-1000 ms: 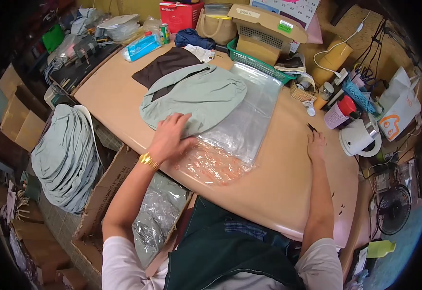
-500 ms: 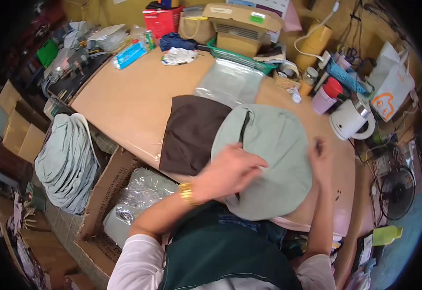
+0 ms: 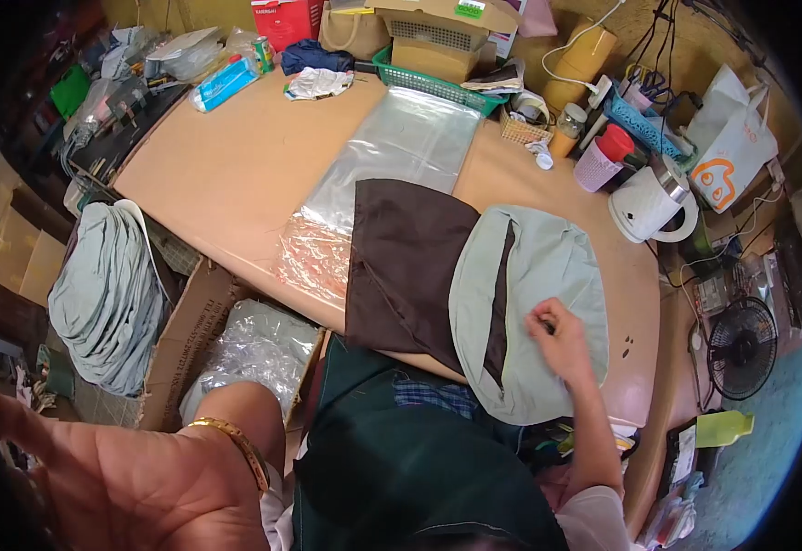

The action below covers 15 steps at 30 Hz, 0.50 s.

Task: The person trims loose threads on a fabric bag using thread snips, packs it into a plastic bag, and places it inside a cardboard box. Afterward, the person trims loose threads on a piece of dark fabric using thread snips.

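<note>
A pale green rounded cloth piece (image 3: pixel 562 266) lies on the table's right half, with a dark slit gaping along its left side. Dark brown cloth (image 3: pixel 410 266) extends from under its left edge; whether the two are joined I cannot tell. Over the green cloth, my right hand (image 3: pixel 562 342) has its fingers pinched around a small dark thing (image 3: pixel 548 325) too small to name. My left hand (image 3: pixel 144 477) is raised close to the camera at lower left, palm showing, fingers spread and partly cut off by the view's edge; nothing is in it.
Clear plastic sheeting (image 3: pixel 410 138) lies partly beneath the brown cloth. A stack of pale green cloth (image 3: pixel 107 298) and a cardboard box (image 3: pixel 185 344) holding a plastic-wrapped bundle stand at left. A white kettle (image 3: pixel 642 204), pink cup (image 3: pixel 598 167) and fan (image 3: pixel 741 347) are at right.
My left hand has left the green cloth and swung to the lower left, near the camera. My right hand has moved inward over the cloth. The slit gapes wider, and more plastic sheeting shows.
</note>
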### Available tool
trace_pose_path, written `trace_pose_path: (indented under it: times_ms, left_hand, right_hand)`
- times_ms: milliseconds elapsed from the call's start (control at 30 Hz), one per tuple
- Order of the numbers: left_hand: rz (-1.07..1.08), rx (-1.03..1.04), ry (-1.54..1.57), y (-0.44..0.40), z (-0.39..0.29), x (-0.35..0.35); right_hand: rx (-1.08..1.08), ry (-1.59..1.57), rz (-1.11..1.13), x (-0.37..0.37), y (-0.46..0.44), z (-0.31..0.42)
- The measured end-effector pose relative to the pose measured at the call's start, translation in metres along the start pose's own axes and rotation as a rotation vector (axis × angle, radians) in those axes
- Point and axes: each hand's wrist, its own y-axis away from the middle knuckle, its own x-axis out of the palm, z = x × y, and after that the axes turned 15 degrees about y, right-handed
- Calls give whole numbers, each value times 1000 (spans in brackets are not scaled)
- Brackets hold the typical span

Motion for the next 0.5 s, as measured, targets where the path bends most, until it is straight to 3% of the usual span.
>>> trace_pose_path:
  times_ms: [67, 133, 267, 300, 367, 400, 433, 467, 500]
  left_hand:
    - [-35, 30, -65, -15, 2, 2]
    - [-30, 107, 111, -34, 6, -2]
    - [52, -56, 193, -21, 3, 2]
    - [101, -150, 234, -10, 3, 4]
    - [341, -491, 329, 22, 5, 13]
    - [492, -694, 360, 39, 9, 20]
    - [668, -850, 357, 64, 12, 29]
    - [827, -928, 316, 97, 15, 37]
    - [972, -964, 253, 138, 14, 42]
  right_hand:
    - [20, -45, 29, 6, 4, 37]
    - [-57, -113, 148, 14, 1, 60]
    - [-80, -205, 188, 43, -18, 43]
    - [-37, -398, 209, 33, -21, 43]
    - [171, -915, 256, 11, -16, 36]
    - [176, -913, 254, 5, -13, 27]
    - [117, -1190, 175, 0, -10, 17]
    - [52, -1465, 84, -3, -7, 9]
    - [33, -1550, 53, 0, -6, -1]
